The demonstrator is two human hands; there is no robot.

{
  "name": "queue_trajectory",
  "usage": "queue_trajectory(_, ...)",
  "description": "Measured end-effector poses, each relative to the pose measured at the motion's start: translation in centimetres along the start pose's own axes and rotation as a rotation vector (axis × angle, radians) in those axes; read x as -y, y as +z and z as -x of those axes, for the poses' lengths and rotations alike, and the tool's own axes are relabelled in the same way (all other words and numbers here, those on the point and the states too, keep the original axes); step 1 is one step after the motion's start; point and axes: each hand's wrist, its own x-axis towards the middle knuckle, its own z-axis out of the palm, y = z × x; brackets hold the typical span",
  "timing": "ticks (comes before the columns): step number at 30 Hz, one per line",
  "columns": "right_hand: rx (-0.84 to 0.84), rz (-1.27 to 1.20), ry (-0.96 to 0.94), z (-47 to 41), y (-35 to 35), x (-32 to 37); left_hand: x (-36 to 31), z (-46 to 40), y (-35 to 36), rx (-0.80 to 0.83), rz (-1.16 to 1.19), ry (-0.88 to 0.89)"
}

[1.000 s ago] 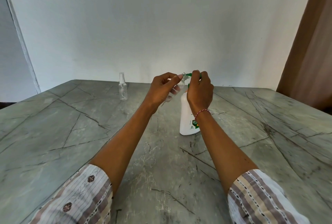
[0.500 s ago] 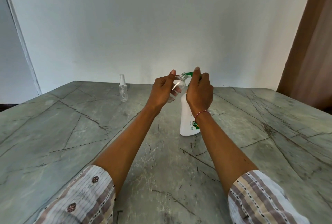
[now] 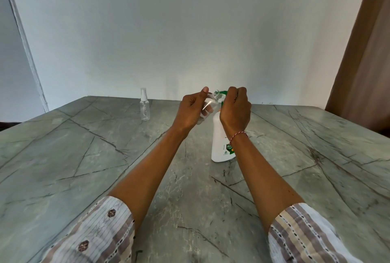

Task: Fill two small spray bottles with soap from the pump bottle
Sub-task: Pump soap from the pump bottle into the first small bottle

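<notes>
Clear open-necked spray bottle tilted in left hand under green spout, right hand curled over pump bottle head (misalignment risks soap missing neck).

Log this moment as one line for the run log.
left hand: holds clear uncapped small spray bottle tilted at green nozzle | right hand: on white pump bottle head | second capped spray bottle: upright, untouched

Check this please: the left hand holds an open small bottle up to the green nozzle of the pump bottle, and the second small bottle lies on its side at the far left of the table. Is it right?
Not quite. The second small bottle stands upright with its cap on, as the head view shows. The rest holds: the left hand holds the open small bottle at the green nozzle of the pump bottle.
</notes>
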Motion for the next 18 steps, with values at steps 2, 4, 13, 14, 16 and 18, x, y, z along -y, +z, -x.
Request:
queue_trajectory(2, 0.005, 0.014, 0.005, -0.08, 0.07, 0.03, -0.02, -0.02, 0.08, -0.01, 0.016, -0.002)
queue_trajectory(4, 0.019, 0.056, 0.014, -0.13, 0.18, 0.14, -0.09, -0.14, 0.08, -0.016, 0.041, -0.007)
queue_trajectory(13, -0.003, 0.047, 0.003, -0.03, 0.2, 0.26, -0.35, -0.12, 0.17, -0.007, 0.056, -0.003)
queue_trajectory(14, -0.006, 0.045, 0.006, -0.02, 0.16, 0.28, -0.37, -0.03, 0.21, -0.006, 0.053, -0.002)
queue_trajectory(16, -0.008, 0.049, 0.014, -0.04, 0.07, 0.28, -0.3, 0.11, 0.3, -0.002, 0.044, 0.004)
queue_trajectory(18, -0.007, 0.044, 0.016, -0.08, 0.03, 0.24, -0.21, 0.2, 0.38, 0.0, 0.027, 0.004)
